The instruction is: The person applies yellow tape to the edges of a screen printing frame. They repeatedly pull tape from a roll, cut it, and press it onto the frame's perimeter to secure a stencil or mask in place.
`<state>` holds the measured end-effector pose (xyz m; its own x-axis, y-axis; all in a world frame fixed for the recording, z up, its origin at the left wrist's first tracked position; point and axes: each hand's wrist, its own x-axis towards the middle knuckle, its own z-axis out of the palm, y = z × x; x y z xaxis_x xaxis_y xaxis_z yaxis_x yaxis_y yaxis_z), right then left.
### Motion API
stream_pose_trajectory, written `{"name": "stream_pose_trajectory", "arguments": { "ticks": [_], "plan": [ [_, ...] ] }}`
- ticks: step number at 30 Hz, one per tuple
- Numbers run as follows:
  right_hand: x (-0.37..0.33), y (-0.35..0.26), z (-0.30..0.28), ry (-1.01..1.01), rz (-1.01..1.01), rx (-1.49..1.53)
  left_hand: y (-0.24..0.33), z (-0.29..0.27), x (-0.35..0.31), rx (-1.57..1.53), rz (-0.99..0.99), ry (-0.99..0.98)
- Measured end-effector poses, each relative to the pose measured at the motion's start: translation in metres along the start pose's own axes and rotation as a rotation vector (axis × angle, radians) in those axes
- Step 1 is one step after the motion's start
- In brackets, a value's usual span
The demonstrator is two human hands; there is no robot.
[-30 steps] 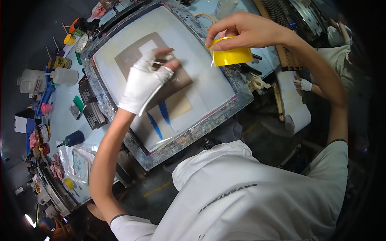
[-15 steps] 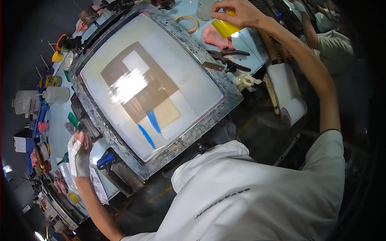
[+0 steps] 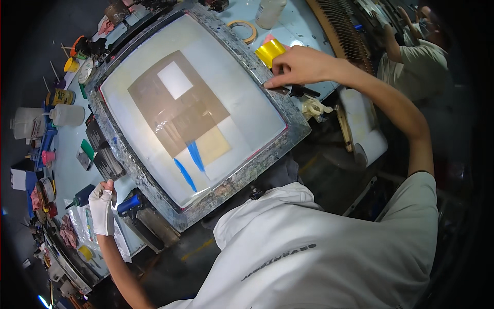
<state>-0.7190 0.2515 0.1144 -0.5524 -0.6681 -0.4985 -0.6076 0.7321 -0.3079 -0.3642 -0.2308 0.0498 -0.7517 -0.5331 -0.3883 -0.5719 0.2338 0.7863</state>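
Framed screen (image 3: pixel 247 105) lies toward eleven o'clock from the white shirt (image 3: pixel 288 226), the right hand (image 3: pixel 302 66) narrowing its fingers at its two o'clock edge by a dark flat piece (image 3: pixel 280 89), the gloved left hand (image 3: pixel 103 207) curled off its eight o'clock; I cannot tell whether either grips anything. Ten o'clock of the right hand sits a yellow roll (image 3: pixel 269 51).

Our pale blue counter (image 3: pixel 69 165), busy on both sides.
On the left we have a white jug (image 3: pixel 69 115), black boxes (image 3: pixel 109 164), a green card (image 3: pixel 87 148), a blue bottle (image 3: pixel 84 195) and a clear bag (image 3: pixel 81 221); toward the far right, a beige tape ring (image 3: pixel 252 34), a clear bottle (image 3: pixel 270 14) and yellow tape (image 3: pixel 269 51). We cannot tell whether the frame (image 3: pixel 226 188) rests directly on it.
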Motion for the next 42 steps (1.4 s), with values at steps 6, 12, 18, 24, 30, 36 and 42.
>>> {"name": "stream_pose_trajectory", "arguments": {
  "ticks": [6,12,18,24,30,36,42],
  "plan": [
    [-0.001,0.014,-0.014,-0.132,0.043,0.417,0.008,-0.002,0.001,0.001,0.061,-0.034],
    [0.053,-0.01,-0.005,0.163,-0.23,0.293,-0.007,-0.011,0.0,-0.028,0.077,-0.001],
    [0.051,-0.012,-0.012,0.07,-0.174,0.276,-0.001,-0.008,-0.001,-0.091,0.095,-0.011],
    [0.056,-0.019,-0.006,0.179,-0.238,0.086,0.001,-0.01,-0.003,-0.087,0.104,-0.014],
    [0.04,-0.038,-0.015,-0.104,-0.093,0.052,0.001,-0.012,-0.01,0.014,0.094,0.047],
    [0.084,0.006,-0.033,0.279,-0.256,0.14,0.009,-0.02,-0.002,-0.024,0.157,0.053],
    [0.09,-0.005,-0.031,0.449,-0.39,-0.192,0.049,-0.027,-0.029,0.196,0.33,0.148]
  ]
}}
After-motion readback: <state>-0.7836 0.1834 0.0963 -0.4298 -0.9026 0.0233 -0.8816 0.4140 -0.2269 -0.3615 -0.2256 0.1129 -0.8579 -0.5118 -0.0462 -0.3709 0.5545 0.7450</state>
